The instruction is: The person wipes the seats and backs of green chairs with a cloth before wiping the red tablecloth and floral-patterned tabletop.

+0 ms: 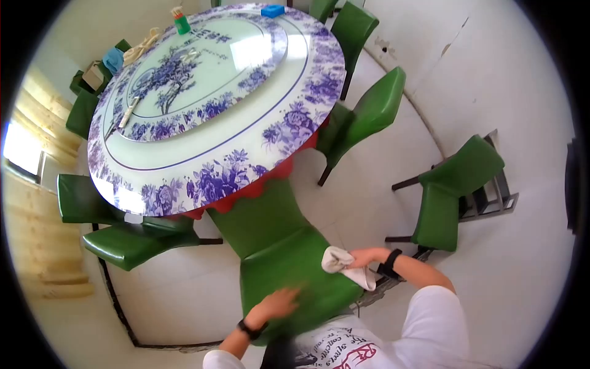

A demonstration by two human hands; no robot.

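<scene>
My right hand [365, 257] grips a bunched white cloth [336, 259] at the right edge of a green chair seat [279, 267]. A loose corner of the cloth hangs down beside the seat. Over the left part of the same seat is my left hand [280, 302], its fingers smeared by motion. The chair's green backrest [261, 215] stands against the red-skirted edge of a round table [239, 178] with purple flowers on its top.
A glass turntable [215, 77] covers the table's middle, with a green toothpick holder [181, 23] and a blue box [272, 11] near the far rim. More green chairs ring the table. Another green chair [452, 190] stands by the right wall.
</scene>
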